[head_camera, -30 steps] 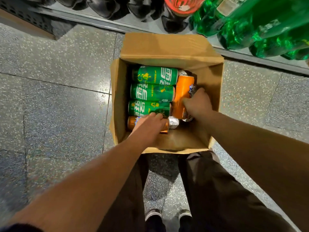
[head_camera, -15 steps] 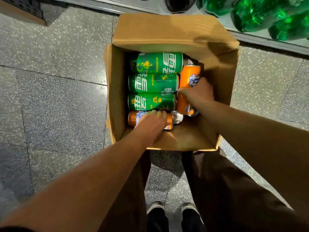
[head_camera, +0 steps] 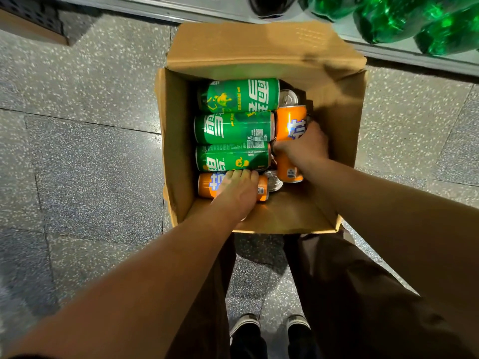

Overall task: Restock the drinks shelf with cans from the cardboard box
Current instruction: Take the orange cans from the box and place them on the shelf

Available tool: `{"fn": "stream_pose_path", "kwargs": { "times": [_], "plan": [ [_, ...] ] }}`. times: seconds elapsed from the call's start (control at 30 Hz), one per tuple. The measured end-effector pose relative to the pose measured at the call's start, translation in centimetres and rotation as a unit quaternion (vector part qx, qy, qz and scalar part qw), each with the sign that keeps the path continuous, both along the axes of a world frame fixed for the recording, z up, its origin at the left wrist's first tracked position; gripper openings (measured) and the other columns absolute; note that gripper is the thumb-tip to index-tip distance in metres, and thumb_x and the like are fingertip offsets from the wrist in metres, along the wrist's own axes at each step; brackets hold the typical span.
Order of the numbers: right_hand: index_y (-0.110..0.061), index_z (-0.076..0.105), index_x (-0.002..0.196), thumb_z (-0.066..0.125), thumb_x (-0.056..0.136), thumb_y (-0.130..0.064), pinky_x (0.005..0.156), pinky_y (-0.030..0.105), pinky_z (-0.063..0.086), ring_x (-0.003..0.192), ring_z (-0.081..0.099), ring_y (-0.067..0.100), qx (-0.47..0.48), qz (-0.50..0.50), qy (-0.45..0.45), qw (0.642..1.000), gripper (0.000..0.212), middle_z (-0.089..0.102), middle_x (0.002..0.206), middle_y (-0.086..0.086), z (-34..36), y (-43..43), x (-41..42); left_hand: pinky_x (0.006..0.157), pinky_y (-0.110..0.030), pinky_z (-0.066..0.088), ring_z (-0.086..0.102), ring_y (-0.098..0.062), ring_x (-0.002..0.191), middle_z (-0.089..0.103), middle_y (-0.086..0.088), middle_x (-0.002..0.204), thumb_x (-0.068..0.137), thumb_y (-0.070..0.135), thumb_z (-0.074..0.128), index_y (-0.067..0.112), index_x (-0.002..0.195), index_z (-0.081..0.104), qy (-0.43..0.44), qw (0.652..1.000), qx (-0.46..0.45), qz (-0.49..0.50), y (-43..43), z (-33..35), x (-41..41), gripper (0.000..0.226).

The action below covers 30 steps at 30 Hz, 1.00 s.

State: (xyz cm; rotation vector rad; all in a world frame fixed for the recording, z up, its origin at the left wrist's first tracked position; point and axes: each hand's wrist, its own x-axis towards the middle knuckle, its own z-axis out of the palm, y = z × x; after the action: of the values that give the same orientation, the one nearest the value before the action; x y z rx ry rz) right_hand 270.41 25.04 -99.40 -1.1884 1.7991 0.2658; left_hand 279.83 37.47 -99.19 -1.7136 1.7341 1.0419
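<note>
Cardboard box [head_camera: 176, 141] stood open on the speckled floor [head_camera: 90, 164], its far flap reaching the edge of the drinks shelf [head_camera: 404, 54]. Green bottles [head_camera: 388, 19] and one dark bottle [head_camera: 269, 6] showed on the shelf at the top of the view.

Inside the box, three green cans lay on their sides, stacked from the far wall toward the near wall: far green can [head_camera: 238, 95], middle green can [head_camera: 233, 127], near green can [head_camera: 232, 158]. The near orange can [head_camera: 206, 185] lay alongside them, closest to the near wall. The side orange can [head_camera: 290, 120] lay crosswise along the box's right wall. Two silver can ends [head_camera: 287, 97] showed beside it.

Left hand [head_camera: 239, 189] was laid over the near orange can, fingers curled across it with the tips down in the seam against the near green can. Right hand [head_camera: 303, 149] was wrapped around the middle of the side orange can, label showing beyond the knuckles.

Against the frame half a second before: both hands sat on the same cans, in much the same grip. No can had left the box. Against a second before: the box sat larger in view and fewer shelf bottles showed.

Dark trousers [head_camera: 350, 294] and shoes [head_camera: 246, 325] were below the box's near edge.
</note>
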Motion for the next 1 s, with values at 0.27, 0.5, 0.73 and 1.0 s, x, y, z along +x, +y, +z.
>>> {"fn": "stream_pose_path", "kwargs": {
  "times": [0.27, 0.5, 0.73, 1.0],
  "plan": [
    [-0.012, 0.045, 0.135, 0.082, 0.070, -0.017, 0.091, 0.027, 0.041, 0.119, 0.055, 0.024, 0.006, 0.030, -0.015, 0.999, 0.075, 0.057, 0.132, 0.006, 0.8, 0.3, -0.5, 0.100, -0.040, 0.038, 0.051, -0.032, 0.118, 0.054, -0.015, 0.127, 0.096, 0.015, 0.047, 0.006, 0.132, 0.042, -0.032, 0.999, 0.022, 0.009, -0.8, 0.9, -0.7, 0.038],
    [-0.012, 0.040, 0.141, 0.081, 0.070, -0.013, 0.091, 0.026, 0.040, 0.121, 0.053, 0.023, -0.002, 0.031, -0.027, 0.999, 0.081, 0.055, 0.134, 0.005, 1.4, 0.8, -0.8, 0.097, -0.039, 0.040, 0.053, -0.031, 0.115, 0.055, -0.014, 0.125, 0.093, 0.017, 0.054, 0.007, 0.133, 0.042, -0.015, 1.000, 0.001, 0.010, -0.8, 1.9, -0.3, 0.043],
    [-0.010, 0.042, 0.137, 0.081, 0.069, -0.015, 0.087, 0.025, 0.039, 0.119, 0.054, 0.024, -0.005, 0.029, -0.020, 0.999, 0.079, 0.056, 0.131, 0.007, 2.0, 0.7, -0.7, 0.099, -0.039, 0.040, 0.051, -0.031, 0.117, 0.053, -0.013, 0.127, 0.087, 0.018, 0.063, 0.008, 0.137, 0.039, -0.004, 1.000, 0.012, 0.004, -0.9, 2.5, 0.1, 0.056],
    [-0.009, 0.046, 0.132, 0.082, 0.068, -0.013, 0.086, 0.027, 0.042, 0.115, 0.056, 0.022, -0.005, 0.022, -0.026, 0.999, 0.073, 0.059, 0.127, 0.006, 3.2, 0.9, -0.7, 0.094, -0.037, 0.042, 0.053, -0.029, 0.113, 0.052, -0.010, 0.124, 0.080, 0.024, 0.073, 0.012, 0.131, 0.041, 0.033, 0.999, 0.009, 0.024, -1.0, 3.5, 1.2, 0.061]
  ]
}}
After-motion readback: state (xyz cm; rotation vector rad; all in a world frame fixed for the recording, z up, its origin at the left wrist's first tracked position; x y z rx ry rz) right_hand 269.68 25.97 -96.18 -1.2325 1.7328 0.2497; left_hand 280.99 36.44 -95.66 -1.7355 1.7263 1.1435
